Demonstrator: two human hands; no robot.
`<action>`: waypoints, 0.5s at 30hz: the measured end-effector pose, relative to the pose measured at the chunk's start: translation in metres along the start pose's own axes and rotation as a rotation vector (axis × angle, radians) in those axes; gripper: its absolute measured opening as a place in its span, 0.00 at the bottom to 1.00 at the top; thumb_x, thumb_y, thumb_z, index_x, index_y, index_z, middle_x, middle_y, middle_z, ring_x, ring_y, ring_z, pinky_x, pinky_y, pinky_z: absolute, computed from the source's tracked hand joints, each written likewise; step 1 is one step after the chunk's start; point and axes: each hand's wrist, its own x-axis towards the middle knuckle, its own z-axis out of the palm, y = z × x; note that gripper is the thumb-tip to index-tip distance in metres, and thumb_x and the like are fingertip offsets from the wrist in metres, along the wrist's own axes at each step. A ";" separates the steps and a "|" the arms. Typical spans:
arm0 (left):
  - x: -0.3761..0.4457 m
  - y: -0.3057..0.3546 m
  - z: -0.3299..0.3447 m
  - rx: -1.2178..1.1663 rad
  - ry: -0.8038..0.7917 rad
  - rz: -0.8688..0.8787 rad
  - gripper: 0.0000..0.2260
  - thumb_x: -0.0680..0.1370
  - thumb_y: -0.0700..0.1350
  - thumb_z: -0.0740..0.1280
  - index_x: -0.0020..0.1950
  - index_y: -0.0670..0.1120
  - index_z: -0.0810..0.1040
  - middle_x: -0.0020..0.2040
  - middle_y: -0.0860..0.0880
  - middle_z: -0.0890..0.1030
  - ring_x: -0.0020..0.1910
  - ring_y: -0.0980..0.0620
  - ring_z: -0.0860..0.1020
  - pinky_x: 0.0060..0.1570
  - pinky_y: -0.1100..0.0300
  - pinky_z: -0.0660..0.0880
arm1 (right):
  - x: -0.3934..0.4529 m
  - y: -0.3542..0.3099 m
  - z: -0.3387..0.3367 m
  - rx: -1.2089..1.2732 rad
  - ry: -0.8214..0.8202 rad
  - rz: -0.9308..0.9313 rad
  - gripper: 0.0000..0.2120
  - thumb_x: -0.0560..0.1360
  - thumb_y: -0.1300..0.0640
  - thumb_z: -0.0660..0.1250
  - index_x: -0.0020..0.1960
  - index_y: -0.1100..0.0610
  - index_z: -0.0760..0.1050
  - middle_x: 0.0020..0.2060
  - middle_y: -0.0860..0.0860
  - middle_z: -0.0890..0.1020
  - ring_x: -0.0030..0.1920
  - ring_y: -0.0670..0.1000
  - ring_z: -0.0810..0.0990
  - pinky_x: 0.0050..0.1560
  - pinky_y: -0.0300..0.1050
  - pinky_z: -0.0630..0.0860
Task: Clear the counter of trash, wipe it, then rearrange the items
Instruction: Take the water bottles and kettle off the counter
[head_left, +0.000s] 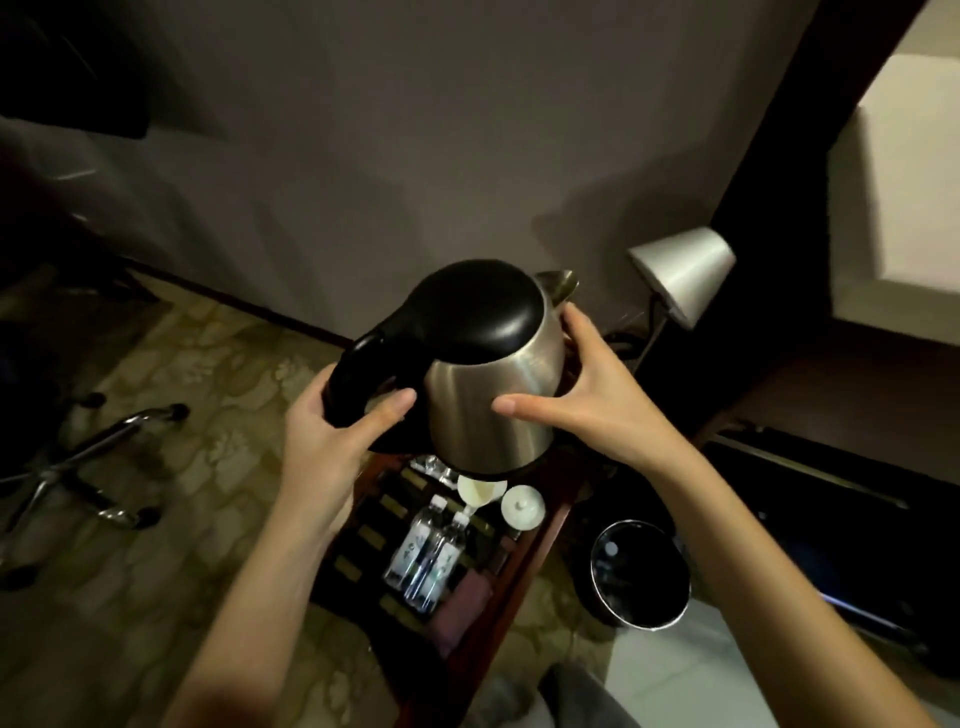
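Stainless steel kettle (493, 384), black lid and black handle, is being held up in the air above the table (540, 525), not resting on anything. You are gripping the handle with your left hand (332, 436), fingers curled round the black loop, thumb lying toward the steel body. Your right hand (582, 395) is pressing against the far side of the body, thumb stretched flat across the metal, fingers spread round the back; they are not closing on anything.

Kettle is tilting: its top is leaning up and left in the picture, its base is pointing down toward the table. Long axis is running from the lid down to the base, off vertical. Spout (558, 283) is pointing up and right toward the wall; handle is pointing left, toward your left arm.

Below the base, on the dark red-brown table: two water bottles (428, 556) lying side by side with caps toward the kettle, a white cup (480, 491) just under the kettle's base, a white lidded cup (522, 506) beside it. A round bin (641, 571) is standing on the floor to the right of the table. A lamp (685, 273) with a pale shade is standing near the wall, right of the spout.
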 end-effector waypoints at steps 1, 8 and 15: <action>0.002 -0.013 -0.009 -0.007 0.029 -0.025 0.17 0.60 0.40 0.79 0.45 0.50 0.81 0.41 0.53 0.84 0.45 0.53 0.82 0.51 0.51 0.77 | 0.006 0.008 0.013 -0.022 -0.015 0.030 0.60 0.53 0.34 0.77 0.77 0.51 0.53 0.72 0.41 0.65 0.71 0.41 0.63 0.73 0.43 0.62; 0.025 -0.110 -0.087 0.043 0.156 -0.169 0.12 0.68 0.31 0.72 0.48 0.43 0.79 0.39 0.51 0.82 0.41 0.53 0.80 0.49 0.57 0.77 | 0.049 0.082 0.115 -0.004 -0.172 0.150 0.61 0.55 0.36 0.79 0.77 0.51 0.50 0.72 0.40 0.63 0.72 0.43 0.60 0.73 0.47 0.61; 0.024 -0.217 -0.165 0.214 0.180 -0.254 0.10 0.70 0.29 0.71 0.46 0.41 0.78 0.40 0.45 0.81 0.36 0.58 0.81 0.37 0.66 0.78 | 0.074 0.174 0.218 0.083 -0.403 0.216 0.60 0.64 0.52 0.80 0.78 0.57 0.39 0.76 0.43 0.51 0.74 0.40 0.49 0.58 0.14 0.48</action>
